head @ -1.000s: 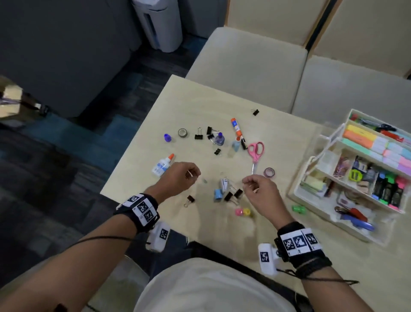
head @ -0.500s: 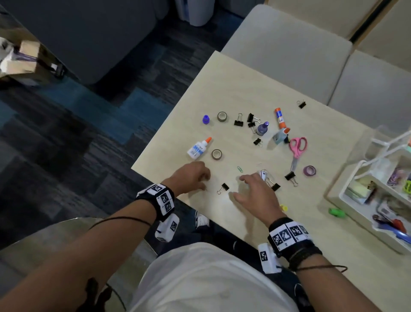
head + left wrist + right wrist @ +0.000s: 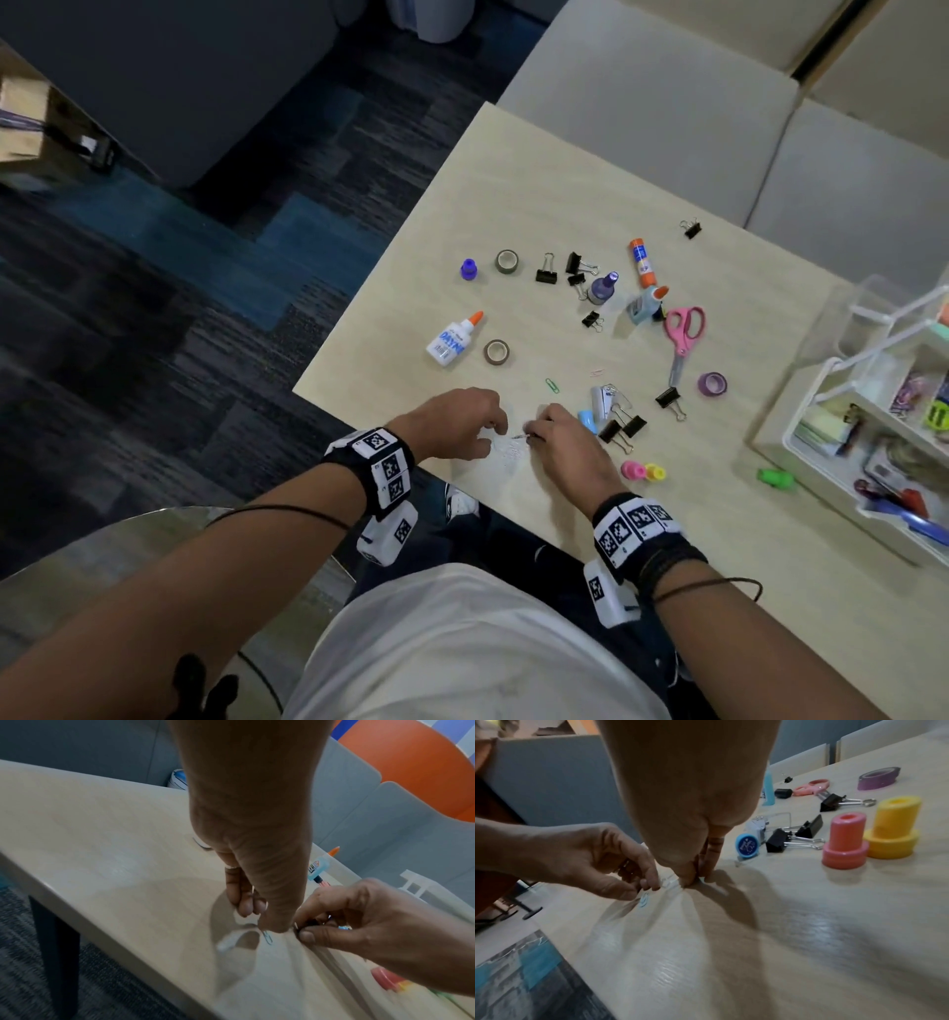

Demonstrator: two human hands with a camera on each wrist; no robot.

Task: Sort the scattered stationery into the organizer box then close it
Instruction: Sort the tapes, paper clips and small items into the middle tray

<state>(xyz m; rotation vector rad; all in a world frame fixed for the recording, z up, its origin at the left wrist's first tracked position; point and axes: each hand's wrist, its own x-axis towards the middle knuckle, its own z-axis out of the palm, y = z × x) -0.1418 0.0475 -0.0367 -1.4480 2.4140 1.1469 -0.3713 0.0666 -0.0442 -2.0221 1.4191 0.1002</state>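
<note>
Both hands meet near the table's front edge. My right hand (image 3: 534,434) pinches a small black binder clip (image 3: 309,924) between thumb and forefinger, low on the tabletop. My left hand (image 3: 500,426) has its fingers curled, with the thumb tip on the end of a blue paper clip (image 3: 267,937) that lies flat on the wood. In the right wrist view that paper clip (image 3: 644,901) shows under the left hand (image 3: 644,888), beside the right hand (image 3: 695,878). The open white organizer box (image 3: 832,488) stands at the right, holding several items.
Scattered beyond the hands: a glue bottle (image 3: 452,342), tape rolls (image 3: 496,352), a green paper clip (image 3: 552,385), pink scissors (image 3: 682,334), several black binder clips (image 3: 624,426), pink (image 3: 632,470) and yellow (image 3: 655,472) stamps. The table edge runs just below my left wrist.
Both hands came down and together toward the front edge. The black binder clip that lay between them is now in my right fingers. My head turned left, so the box slid right.
</note>
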